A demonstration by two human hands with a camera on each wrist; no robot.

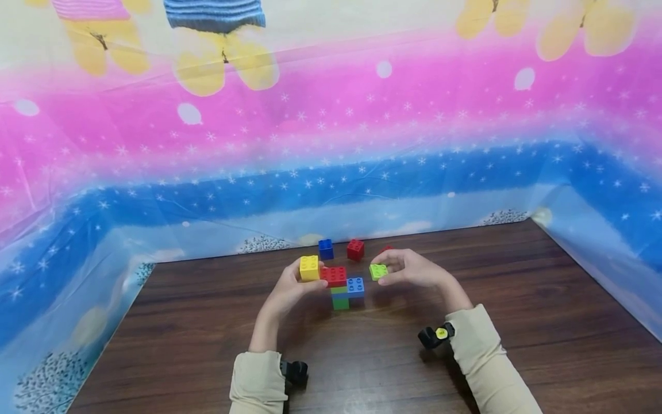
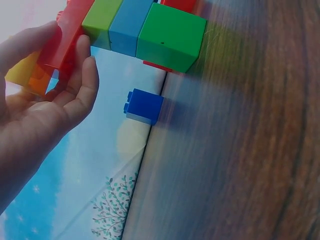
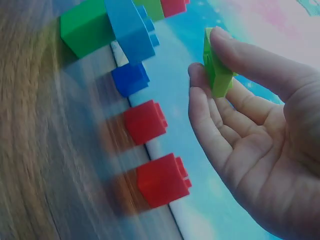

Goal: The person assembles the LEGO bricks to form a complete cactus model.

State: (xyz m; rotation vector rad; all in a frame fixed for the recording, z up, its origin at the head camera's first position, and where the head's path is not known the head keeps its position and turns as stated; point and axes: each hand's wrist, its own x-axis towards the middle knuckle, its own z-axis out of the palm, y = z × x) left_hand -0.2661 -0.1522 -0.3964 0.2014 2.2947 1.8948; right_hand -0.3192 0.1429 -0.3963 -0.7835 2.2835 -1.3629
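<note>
A stack of toy building bricks stands on the table: a green brick point(image 1: 340, 302) at the bottom, a light blue brick point(image 1: 355, 286) jutting to the right, a lime brick point(image 2: 102, 24) above it, and a red brick point(image 1: 335, 276) on top. A yellow brick point(image 1: 309, 267) sits at the red one's left end. My left hand point(image 1: 287, 289) grips the red brick near that end, thumb in front. Right of the stack, my right hand point(image 1: 416, 269) pinches a thin lime brick point(image 3: 217, 65) between thumb and fingers, held off the table and apart from the stack.
Behind the stack a dark blue brick point(image 1: 326, 249) and a red loose brick point(image 1: 355, 249) stand near the table's back edge. Another red brick point(image 3: 164, 181) is partly hidden behind my right hand in the head view. A patterned cloth point(image 1: 331, 201) rises behind the wooden table point(image 1: 196, 322).
</note>
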